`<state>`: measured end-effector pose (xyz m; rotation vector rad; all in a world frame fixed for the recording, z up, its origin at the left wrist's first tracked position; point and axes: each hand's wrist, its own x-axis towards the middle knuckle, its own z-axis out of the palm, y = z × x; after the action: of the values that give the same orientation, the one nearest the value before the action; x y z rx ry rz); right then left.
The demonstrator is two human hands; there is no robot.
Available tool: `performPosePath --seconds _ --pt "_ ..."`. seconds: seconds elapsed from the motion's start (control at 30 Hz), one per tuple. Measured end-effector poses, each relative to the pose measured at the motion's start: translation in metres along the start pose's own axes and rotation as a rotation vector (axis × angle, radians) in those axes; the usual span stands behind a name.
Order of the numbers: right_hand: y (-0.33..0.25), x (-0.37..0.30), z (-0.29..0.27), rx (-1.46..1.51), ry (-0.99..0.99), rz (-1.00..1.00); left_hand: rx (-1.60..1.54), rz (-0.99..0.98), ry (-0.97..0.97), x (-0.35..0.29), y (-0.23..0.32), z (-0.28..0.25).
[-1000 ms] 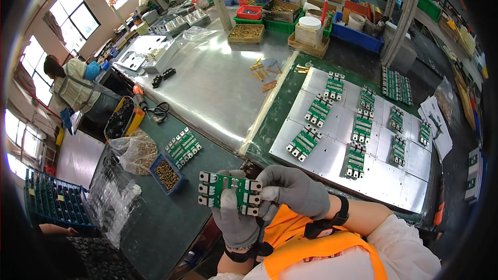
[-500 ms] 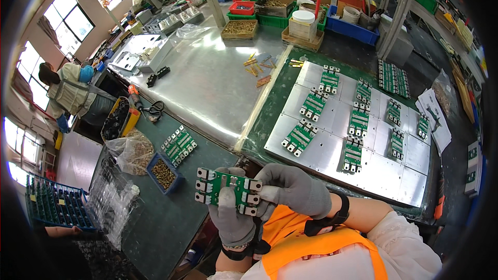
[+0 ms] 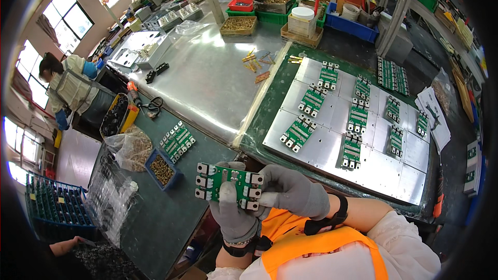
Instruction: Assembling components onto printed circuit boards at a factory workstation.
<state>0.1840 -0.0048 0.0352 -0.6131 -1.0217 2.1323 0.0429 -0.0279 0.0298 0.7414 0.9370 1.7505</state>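
A green circuit board (image 3: 228, 185) with silver terminal blocks sits low in the view, above the desk's (image 3: 155, 223) near edge, gripped by both gloved hands: the left hand (image 3: 233, 215) from below, thumb across its face, the right hand (image 3: 290, 194) pinching its right end. Left of it stands a small blue bin (image 3: 162, 168) of brass parts beside clear plastic bags (image 3: 129, 148). Similar boards lie on metal plates (image 3: 363, 161) to the right, with bare plate between them.

I wear grey knit gloves on the left hand (image 3: 234, 218) and right hand (image 3: 293, 197), black wrist straps, white sleeves, and an orange vest across my chest.
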Motion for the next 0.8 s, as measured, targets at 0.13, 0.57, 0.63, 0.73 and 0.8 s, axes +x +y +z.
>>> performPosePath --seconds 0.13,0.57,0.63,0.73,0.8 --pt "0.001 0.000 0.001 -0.014 0.043 0.033 -0.037 -0.017 -0.048 0.000 0.002 0.000" --pt "0.000 -0.006 0.004 -0.215 0.187 -0.196 0.742 0.337 -0.252 -0.005 -0.025 -0.035" --pt "0.000 -0.003 0.007 -0.207 0.226 -0.143 -0.157 -0.158 -0.253 -0.003 -0.030 -0.039" --pt "-0.017 -0.001 0.005 -0.431 0.230 -0.095 -0.746 -0.415 -0.261 0.002 -0.034 -0.044" --pt "-0.053 0.002 -0.009 -0.631 0.178 -0.069 -0.855 -0.453 -0.237 0.006 -0.034 -0.050"
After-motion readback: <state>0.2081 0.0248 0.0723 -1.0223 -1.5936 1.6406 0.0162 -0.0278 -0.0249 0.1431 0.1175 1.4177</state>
